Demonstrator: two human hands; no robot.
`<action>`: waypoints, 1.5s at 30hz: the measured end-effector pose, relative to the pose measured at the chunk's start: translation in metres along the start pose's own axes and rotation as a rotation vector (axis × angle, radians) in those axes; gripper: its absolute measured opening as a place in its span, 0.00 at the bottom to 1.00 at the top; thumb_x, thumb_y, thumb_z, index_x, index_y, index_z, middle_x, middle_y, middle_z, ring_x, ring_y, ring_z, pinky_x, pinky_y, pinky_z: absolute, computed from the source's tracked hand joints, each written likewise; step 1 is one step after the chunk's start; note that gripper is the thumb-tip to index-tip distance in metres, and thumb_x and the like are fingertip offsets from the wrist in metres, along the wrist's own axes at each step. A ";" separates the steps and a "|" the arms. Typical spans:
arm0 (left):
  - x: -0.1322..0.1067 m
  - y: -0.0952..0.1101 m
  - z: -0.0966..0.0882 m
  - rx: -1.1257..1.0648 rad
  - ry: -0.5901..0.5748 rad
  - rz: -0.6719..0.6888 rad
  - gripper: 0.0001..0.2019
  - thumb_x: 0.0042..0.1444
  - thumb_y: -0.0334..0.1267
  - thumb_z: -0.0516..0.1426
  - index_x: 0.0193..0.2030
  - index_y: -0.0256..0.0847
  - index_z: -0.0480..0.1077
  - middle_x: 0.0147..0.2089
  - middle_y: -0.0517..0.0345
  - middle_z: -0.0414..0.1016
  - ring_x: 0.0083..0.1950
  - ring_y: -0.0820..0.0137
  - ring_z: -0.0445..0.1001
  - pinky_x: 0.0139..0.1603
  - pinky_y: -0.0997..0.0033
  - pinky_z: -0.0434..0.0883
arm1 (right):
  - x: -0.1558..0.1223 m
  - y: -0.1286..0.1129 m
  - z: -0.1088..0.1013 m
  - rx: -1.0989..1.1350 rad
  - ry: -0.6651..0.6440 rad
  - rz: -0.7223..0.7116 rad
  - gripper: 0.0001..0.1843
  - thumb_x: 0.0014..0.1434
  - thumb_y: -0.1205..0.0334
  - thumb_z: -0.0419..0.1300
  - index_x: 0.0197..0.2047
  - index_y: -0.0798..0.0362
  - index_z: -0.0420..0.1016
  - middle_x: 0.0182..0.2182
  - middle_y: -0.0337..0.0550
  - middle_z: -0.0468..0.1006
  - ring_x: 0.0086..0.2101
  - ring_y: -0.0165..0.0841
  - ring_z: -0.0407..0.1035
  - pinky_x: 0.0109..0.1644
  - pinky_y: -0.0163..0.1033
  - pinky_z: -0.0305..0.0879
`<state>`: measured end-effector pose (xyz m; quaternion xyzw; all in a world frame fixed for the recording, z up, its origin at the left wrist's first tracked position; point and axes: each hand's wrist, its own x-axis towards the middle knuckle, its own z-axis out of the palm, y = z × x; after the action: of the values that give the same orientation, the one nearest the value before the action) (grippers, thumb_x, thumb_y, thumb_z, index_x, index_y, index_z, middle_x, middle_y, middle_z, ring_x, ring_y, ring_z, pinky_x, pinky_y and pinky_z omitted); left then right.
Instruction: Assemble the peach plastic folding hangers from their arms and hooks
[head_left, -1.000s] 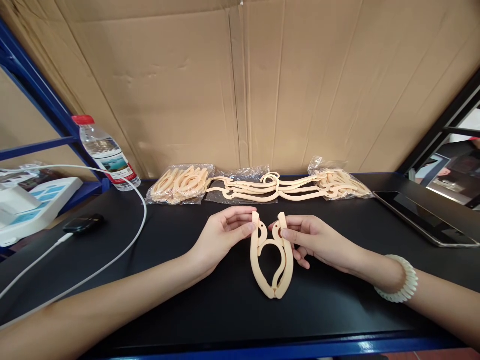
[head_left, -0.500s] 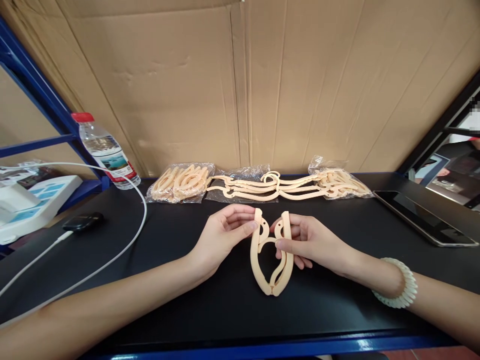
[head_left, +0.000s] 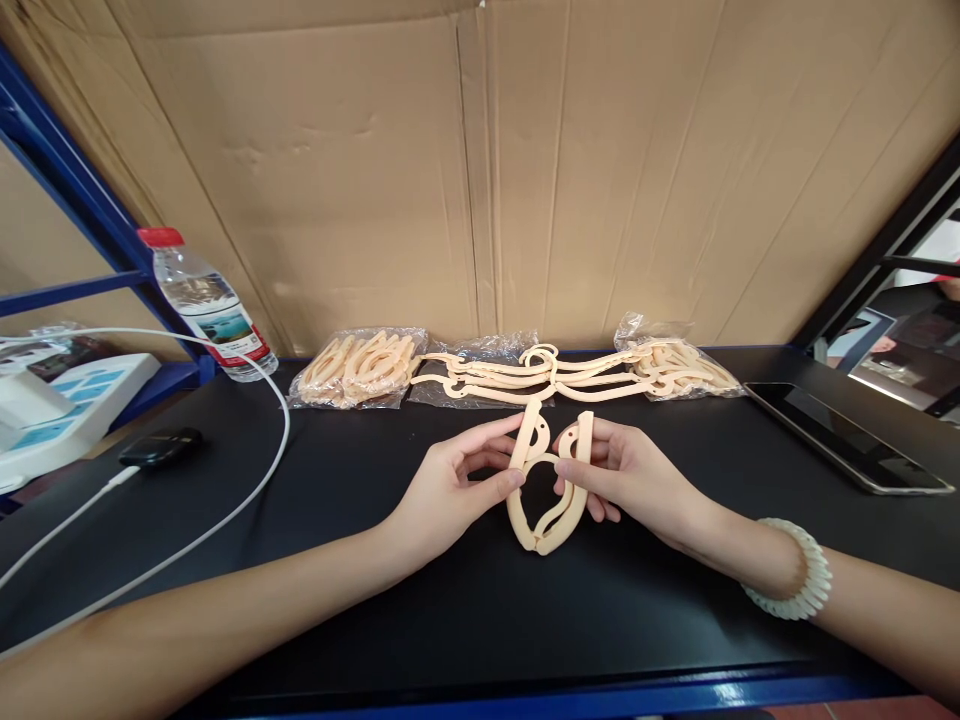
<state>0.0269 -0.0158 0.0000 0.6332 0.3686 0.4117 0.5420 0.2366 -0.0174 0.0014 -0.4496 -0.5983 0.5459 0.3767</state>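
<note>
A cream folding clothes hanger (head_left: 572, 510) is held over the black table, its two arms folded upward from the hinge at the bottom into a rounded V. My left hand (head_left: 469, 480) pinches the left arm between thumb and fingers. On the other side, my right hand (head_left: 619, 465) grips the right arm, thumb in front and fingertips showing behind. The hanger's curved hook lies between the two arms. Behind it, unfolded cream hangers (head_left: 510, 380) lie stacked on clear plastic.
Bagged folded hangers (head_left: 360, 365) sit at the back left, with another bag (head_left: 686, 368) at the back right. A water bottle (head_left: 214, 310), white cable (head_left: 281, 450), small black device (head_left: 161, 447) and power strip (head_left: 97, 400) stand left. A phone or tablet (head_left: 847, 435) lies right. Cardboard (head_left: 375, 170) rises behind.
The hanger has risen slightly and tilted, its top leaning right. My left hand has slid lower along the left arm. My right hand keeps its grip.
</note>
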 end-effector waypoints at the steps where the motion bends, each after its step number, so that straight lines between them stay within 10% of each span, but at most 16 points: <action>1: 0.000 0.000 0.000 0.002 0.002 0.002 0.26 0.54 0.33 0.63 0.61 0.43 0.68 0.47 0.52 0.79 0.49 0.62 0.77 0.52 0.61 0.73 | 0.000 0.000 0.000 0.001 0.003 -0.001 0.16 0.55 0.52 0.66 0.36 0.54 0.68 0.26 0.41 0.79 0.15 0.22 0.64 0.15 0.27 0.57; 24: -0.002 -0.002 0.001 0.147 -0.051 -0.006 0.22 0.54 0.35 0.62 0.57 0.44 0.72 0.40 0.57 0.69 0.39 0.70 0.73 0.39 0.69 0.73 | 0.000 0.004 -0.002 0.081 -0.148 -0.062 0.19 0.60 0.50 0.62 0.45 0.57 0.72 0.30 0.41 0.75 0.20 0.21 0.63 0.20 0.27 0.59; 45: -0.004 0.002 0.004 0.265 -0.058 -0.032 0.11 0.53 0.36 0.63 0.44 0.42 0.78 0.41 0.56 0.74 0.36 0.73 0.74 0.34 0.76 0.74 | 0.007 -0.001 -0.012 0.103 0.001 0.011 0.18 0.55 0.51 0.66 0.43 0.54 0.72 0.20 0.32 0.69 0.16 0.22 0.62 0.15 0.25 0.57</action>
<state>0.0291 -0.0217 0.0013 0.7050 0.4141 0.3320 0.4704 0.2459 -0.0067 0.0033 -0.4333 -0.5668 0.5776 0.3966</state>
